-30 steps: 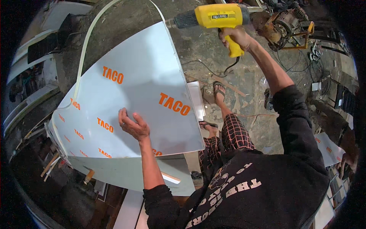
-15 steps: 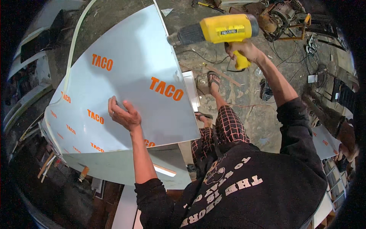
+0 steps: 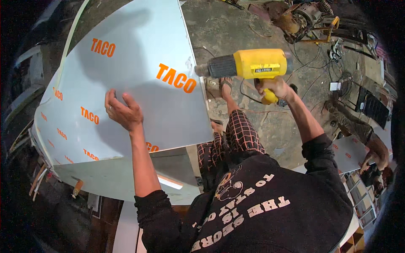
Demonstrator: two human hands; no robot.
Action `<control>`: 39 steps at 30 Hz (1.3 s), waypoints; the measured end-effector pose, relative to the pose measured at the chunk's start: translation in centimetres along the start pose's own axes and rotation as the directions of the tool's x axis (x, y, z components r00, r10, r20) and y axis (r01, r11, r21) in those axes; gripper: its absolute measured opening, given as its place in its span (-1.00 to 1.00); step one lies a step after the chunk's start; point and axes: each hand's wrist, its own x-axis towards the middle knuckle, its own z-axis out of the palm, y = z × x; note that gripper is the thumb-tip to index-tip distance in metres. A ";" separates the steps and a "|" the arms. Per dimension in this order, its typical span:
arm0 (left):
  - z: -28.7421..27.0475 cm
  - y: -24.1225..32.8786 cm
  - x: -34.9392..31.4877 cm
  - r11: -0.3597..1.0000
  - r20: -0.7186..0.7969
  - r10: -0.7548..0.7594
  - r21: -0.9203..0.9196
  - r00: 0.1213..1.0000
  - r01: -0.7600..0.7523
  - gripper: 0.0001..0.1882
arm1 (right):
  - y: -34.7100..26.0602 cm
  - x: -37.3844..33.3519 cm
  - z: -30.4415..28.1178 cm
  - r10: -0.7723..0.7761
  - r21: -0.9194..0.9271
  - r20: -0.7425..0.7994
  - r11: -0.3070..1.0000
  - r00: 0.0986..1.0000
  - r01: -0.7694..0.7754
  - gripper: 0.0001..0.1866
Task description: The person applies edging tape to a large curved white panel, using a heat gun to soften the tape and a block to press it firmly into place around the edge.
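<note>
My right hand (image 3: 276,87) is wrapped round the handle of a yellow heat gun (image 3: 260,59) with a black front collar. Its metal nozzle points left at the right-hand edge of a large pale sheet (image 3: 168,116) printed with orange lettering. Whether the nozzle touches that edge I cannot tell. Over the middle of the sheet is my left hand (image 3: 125,111), open, with its thumb apart and fingers slightly bent. A ring shows on one finger. The sheet lies on a curved-sided worktop, whose greenish lower part (image 3: 126,179) shows beneath its near edge.
A pale strip (image 3: 67,42) arches along the sheet's far left side. A machine with a motor (image 3: 304,19) stands on the concrete floor at the far right, with loose cables around it. At the right edge, another person (image 3: 377,149) bends by a second printed sheet (image 3: 348,154).
The heat gun has moved nearer to me and slightly right, its nozzle now lower along the sheet's edge. The whole view has shifted, and my left hand stays over the sheet.
</note>
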 end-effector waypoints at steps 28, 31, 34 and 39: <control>0.3 -1.5 -0.6 0.999 0.012 -0.041 -0.009 0.999 0.041 -0.57 | 2.8 -2.0 3.7 -0.102 0.145 -0.218 0.980 0.971 0.136 -0.85; 0.3 -1.4 -0.6 0.999 0.018 -0.036 -0.007 0.999 0.036 -0.57 | 3.4 -0.3 4.3 -0.107 0.179 -0.172 0.974 0.979 0.138 -0.85; 0.4 -1.3 -0.6 0.998 0.003 -0.068 -0.003 0.998 0.068 -0.57 | 4.5 -0.9 4.2 -0.117 0.184 -0.124 0.973 0.985 0.139 -0.85; 0.5 -1.2 -0.7 0.995 0.004 -0.103 0.011 0.995 0.103 -0.57 | 5.8 -3.4 4.0 -0.176 0.032 -0.066 0.983 0.982 0.178 -0.91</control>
